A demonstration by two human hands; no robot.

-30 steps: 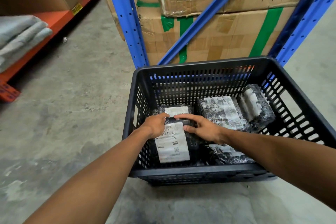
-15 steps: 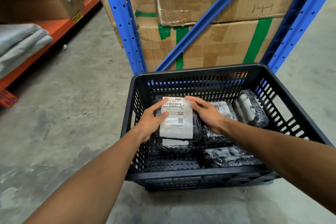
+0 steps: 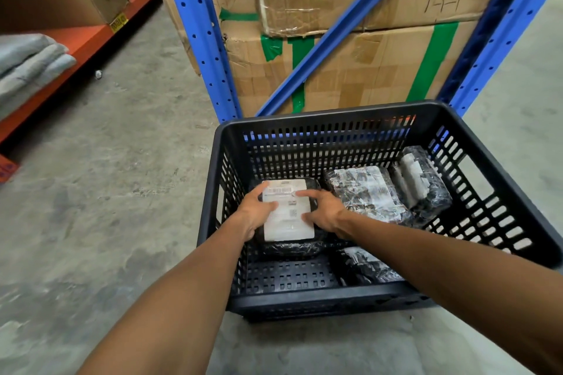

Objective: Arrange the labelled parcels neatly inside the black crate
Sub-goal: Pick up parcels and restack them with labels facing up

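Note:
The black slotted crate [image 3: 335,301] stands on the concrete floor in front of me. Both hands hold one black-wrapped parcel with a white label [image 3: 288,219] in the crate's left half. My left hand [image 3: 254,213] grips its left side and my right hand [image 3: 324,211] its right side. It lies flat on another black parcel [image 3: 292,248] beneath. Right of it lies a second labelled parcel [image 3: 365,192], and a third parcel [image 3: 422,181] leans against the right wall. A further parcel [image 3: 362,266] sits near the front, partly hidden by my right forearm.
A blue rack upright [image 3: 198,33] and diagonal brace [image 3: 344,27] rise just behind the crate, with taped cardboard boxes [image 3: 365,64] stacked behind them. An orange shelf [image 3: 82,39] with folded grey bags [image 3: 27,64] runs along the left. Grey concrete floor [image 3: 106,192] lies left of the crate.
The labelled parcel went from the front left, was lifted and carried toward the back, and now lies flat on top of another parcel. Both hands stayed on it.

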